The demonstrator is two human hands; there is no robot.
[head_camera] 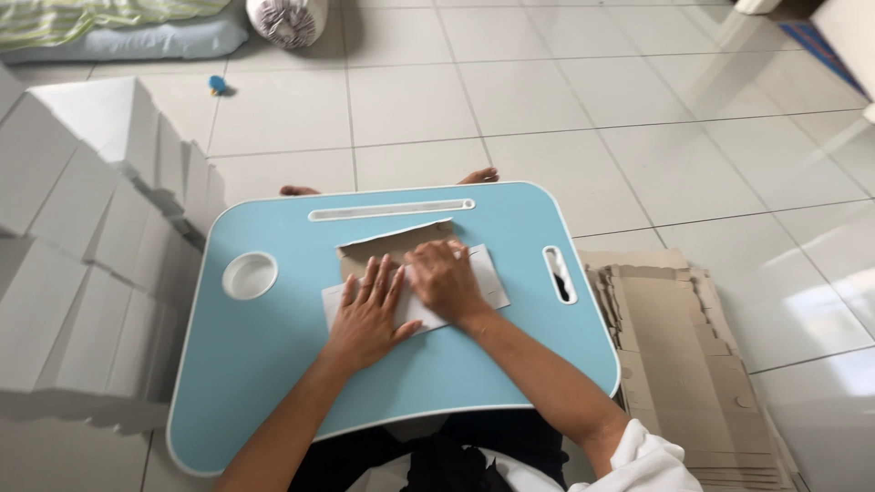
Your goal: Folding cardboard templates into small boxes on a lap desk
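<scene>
A flat piece of cardboard [394, 244], brown inside and white outside, lies in the middle of a light blue lap table [273, 364]. My left hand [369, 310] rests palm down on its left part, fingers spread and flat. My right hand [445, 278] presses on its middle, fingers curled down over a folded white flap [488, 278]. Both hands touch the cardboard and hide most of its centre.
A stack of flat brown cardboard sheets [679, 364] lies on the tiled floor at the right. A pile of folded white boxes [82, 237] stands at the left. The table has a round cup recess [250, 275] and a slot [558, 273]. Bedding lies far back left.
</scene>
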